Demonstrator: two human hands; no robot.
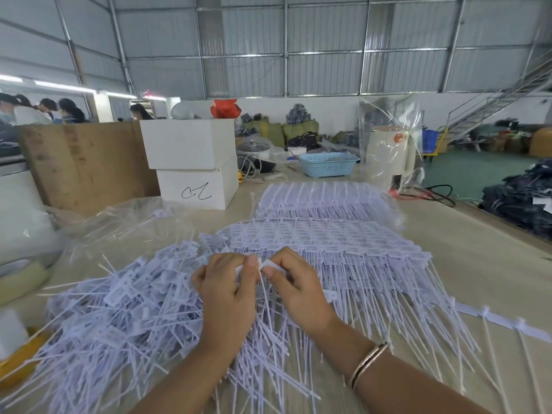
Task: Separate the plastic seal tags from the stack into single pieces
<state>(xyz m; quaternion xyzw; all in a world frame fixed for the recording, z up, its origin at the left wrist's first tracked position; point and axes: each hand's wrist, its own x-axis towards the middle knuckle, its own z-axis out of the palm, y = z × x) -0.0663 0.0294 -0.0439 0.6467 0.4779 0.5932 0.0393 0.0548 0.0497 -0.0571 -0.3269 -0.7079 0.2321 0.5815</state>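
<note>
Two hands meet over the near edge of the stack of white plastic seal tags on the pale tabletop. My left hand comes up from below, knuckles toward me, fingers curled, thumb and forefinger pinching a white plastic tag head. My right hand, a gold-toned metal bracelet on its wrist, angles in from the lower right and pinches the neighbouring white tag head between thumb and forefinger. The two thumbs almost touch. From the pinched heads, thin tails hang toward me, their long axis running roughly away-to-near between my wrists.

Stack tags lie in joined rows, flat heads on the far side, tails pointing toward me and fanning slightly right. Left of the stack sits a loose heap of single white tags, tails crossing every way. Beyond the stack stand two white cardboard boxes and a light blue plastic basket.
</note>
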